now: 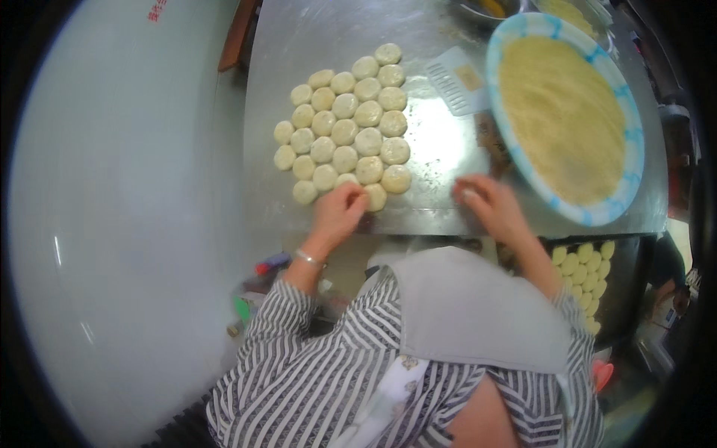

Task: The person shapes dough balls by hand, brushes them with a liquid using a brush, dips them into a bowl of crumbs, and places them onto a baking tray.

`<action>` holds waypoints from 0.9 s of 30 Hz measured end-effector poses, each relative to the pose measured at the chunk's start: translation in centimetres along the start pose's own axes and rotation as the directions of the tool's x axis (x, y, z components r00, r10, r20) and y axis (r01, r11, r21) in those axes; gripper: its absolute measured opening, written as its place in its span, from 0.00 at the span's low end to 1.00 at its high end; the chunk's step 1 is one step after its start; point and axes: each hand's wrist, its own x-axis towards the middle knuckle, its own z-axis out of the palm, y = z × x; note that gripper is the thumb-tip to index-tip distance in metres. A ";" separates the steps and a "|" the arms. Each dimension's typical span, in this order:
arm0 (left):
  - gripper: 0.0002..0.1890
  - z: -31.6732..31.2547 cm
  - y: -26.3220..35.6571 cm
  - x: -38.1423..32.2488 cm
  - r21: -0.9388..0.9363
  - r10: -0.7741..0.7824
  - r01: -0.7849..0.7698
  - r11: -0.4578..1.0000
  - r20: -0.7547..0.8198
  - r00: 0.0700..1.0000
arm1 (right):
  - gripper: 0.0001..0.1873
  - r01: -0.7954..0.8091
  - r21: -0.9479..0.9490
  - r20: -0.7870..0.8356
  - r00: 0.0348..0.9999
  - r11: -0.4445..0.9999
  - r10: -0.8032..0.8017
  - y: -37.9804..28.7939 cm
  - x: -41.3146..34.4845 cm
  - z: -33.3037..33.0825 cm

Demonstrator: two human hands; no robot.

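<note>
Several flat round dough pieces [345, 132] lie close together in rows on a stainless steel table [437, 145]. Some have a shiny top. My left hand [339, 210], with a silver bangle at the wrist, is at the near edge of this group, fingers curled. It partly covers one dough round [347, 179] and sits beside another [374, 197]; whether it grips one is hidden. My right hand [490, 204] is blurred over the table, fingers bent, left of a large oval basin [633, 140]. A small pale spot shows at its fingers, too unclear to name.
The blue-and-white basin holds yellowish crumbs or powder [560, 117]. A white slotted plastic piece [456, 81] lies left of it. A metal bowl [493, 8] stands at the back. Below right, a dark tray [622, 291] carries pale oval pieces [585, 274]. A white wall [123, 196] rises left.
</note>
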 end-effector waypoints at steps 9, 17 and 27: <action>0.21 2.0 -7.1 -5.0 -0.726 -0.332 0.298 0.620 0.101 0.938 | 0.30 -0.283 0.328 -0.050 0.948 0.901 0.316 -1.8 8.9 10.1; 0.18 5.4 -8.1 -5.0 -0.295 -0.202 0.124 0.947 -0.250 0.947 | 0.24 -0.233 -0.094 -0.115 0.968 0.968 0.222 -0.4 9.9 13.5; 0.22 1.2 -0.3 -5.9 -0.721 -0.224 0.168 0.672 0.019 0.974 | 0.16 -0.128 0.365 -0.051 0.986 0.922 0.157 -5.8 -4.8 1.2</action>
